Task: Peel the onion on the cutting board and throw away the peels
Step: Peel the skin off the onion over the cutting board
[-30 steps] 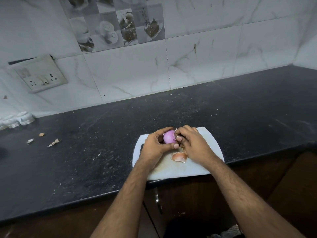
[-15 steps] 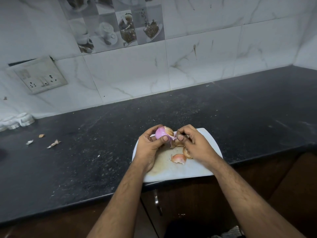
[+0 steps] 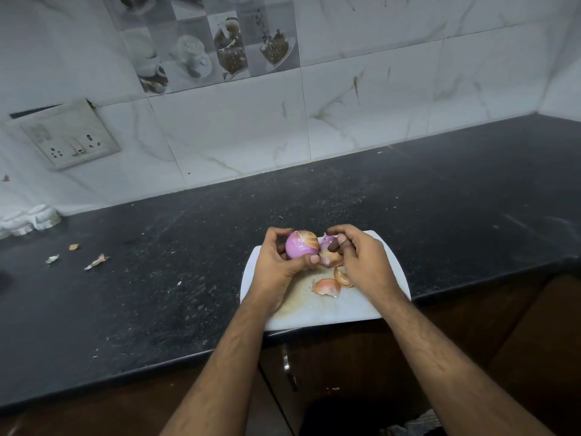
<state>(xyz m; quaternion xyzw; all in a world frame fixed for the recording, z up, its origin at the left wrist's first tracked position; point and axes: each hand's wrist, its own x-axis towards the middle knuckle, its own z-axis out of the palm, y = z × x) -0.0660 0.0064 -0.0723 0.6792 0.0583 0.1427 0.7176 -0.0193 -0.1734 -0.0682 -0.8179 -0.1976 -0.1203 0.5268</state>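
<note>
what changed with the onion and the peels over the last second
The left hand turned the onion, exposing a patch of brown skin, while the right hand pulled a strip of peel away from it. The loose peels and the cutting board stayed put.

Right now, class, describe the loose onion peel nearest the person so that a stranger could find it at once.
Find the white cutting board at the black counter's front edge. Between the wrists lies a curled orange-brown peel. Unlike the smaller peel beside it, no hand covers it.
</note>
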